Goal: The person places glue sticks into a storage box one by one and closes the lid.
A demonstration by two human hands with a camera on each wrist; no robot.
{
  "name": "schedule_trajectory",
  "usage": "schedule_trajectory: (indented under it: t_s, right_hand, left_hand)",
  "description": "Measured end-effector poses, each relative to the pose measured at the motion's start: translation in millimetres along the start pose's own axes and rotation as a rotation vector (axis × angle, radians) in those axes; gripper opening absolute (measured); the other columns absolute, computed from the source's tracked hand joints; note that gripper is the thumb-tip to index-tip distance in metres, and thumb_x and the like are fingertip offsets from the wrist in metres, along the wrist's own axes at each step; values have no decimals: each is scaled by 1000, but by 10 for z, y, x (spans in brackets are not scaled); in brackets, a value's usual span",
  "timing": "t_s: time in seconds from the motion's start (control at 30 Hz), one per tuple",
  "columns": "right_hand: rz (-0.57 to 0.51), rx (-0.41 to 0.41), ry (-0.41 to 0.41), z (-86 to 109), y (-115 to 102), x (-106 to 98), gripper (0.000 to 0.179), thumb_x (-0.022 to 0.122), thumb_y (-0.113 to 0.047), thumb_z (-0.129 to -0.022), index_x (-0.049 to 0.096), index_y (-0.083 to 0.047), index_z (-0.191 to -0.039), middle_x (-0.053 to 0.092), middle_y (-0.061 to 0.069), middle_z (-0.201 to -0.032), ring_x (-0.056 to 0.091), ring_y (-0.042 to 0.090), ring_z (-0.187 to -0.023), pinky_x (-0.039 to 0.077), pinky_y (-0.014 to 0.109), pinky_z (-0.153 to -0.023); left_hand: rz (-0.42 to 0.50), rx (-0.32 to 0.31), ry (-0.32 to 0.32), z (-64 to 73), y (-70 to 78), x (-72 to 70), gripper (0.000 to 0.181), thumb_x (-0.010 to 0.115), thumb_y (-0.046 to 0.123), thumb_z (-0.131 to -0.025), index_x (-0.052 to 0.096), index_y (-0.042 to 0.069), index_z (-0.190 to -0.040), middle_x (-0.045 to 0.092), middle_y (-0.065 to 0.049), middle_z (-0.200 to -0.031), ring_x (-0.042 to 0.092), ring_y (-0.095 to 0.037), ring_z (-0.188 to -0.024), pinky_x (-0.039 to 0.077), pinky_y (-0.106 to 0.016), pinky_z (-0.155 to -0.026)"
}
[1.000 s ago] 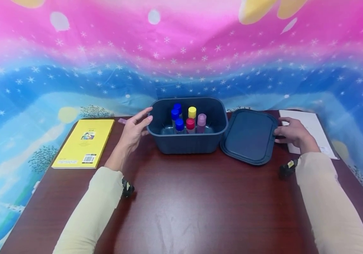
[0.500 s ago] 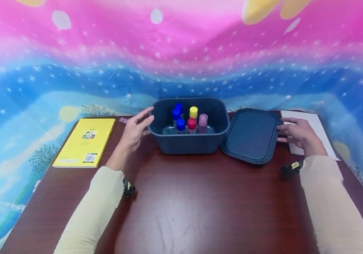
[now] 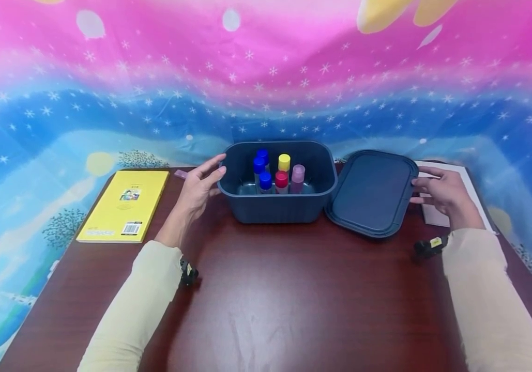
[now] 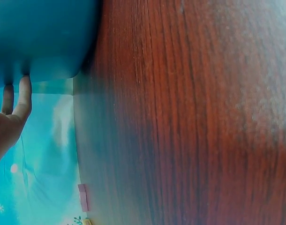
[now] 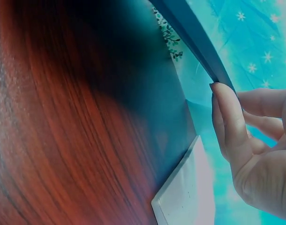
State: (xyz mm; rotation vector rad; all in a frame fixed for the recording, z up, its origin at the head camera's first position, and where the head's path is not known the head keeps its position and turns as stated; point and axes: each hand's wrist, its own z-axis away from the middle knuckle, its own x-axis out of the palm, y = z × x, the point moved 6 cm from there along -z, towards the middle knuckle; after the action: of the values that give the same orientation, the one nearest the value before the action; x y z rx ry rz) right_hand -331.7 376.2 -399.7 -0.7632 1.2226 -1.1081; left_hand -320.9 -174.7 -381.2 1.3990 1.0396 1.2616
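My left hand [image 3: 199, 188] is at the left end of a dark blue-grey plastic box [image 3: 275, 211], its extended fingertips against the box's wall, as the left wrist view also shows [image 4: 7, 117]. Inside the box stand several capped bottles: blue-capped ones [image 3: 258, 165], a yellow-capped one [image 3: 284, 161], a red-capped one [image 3: 282, 179] and a pinkish-purple one [image 3: 298, 175]. At the right, my right hand [image 3: 447, 191] pinches the right edge of the box's flat lid [image 3: 373, 194] between thumb and fingers. In the right wrist view the lid [image 5: 199, 40] is tilted, its gripped edge above the table.
A yellow book [image 3: 126, 206] lies on the left of the brown wooden table [image 3: 266, 289]. Behind my left hand is a small pinkish-purple piece [image 3: 181, 174]. A white book or box [image 3: 437, 214] lies under my right hand. A patterned cloth [image 3: 266, 93] hangs behind the table.
The lid's right side has risen and shifted slightly right with my right hand, while its left side stays close to the box. My left hand has stayed at the box.
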Motion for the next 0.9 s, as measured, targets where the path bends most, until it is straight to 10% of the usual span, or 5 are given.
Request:
schedule_trajectory:
  t_s: [0.9]
  right_hand:
    - [-499,-93,95,237,-448,-157,73,64,4,-96,29,-5,-159,71,-3,-90,73,13,-76,62,36,-59]
  left_hand:
    - [-11,-1,-3,6,8,15,51,61,18,-103,49,8,-151,39,-8,-158,46,-29,-138,44,-57,-105]
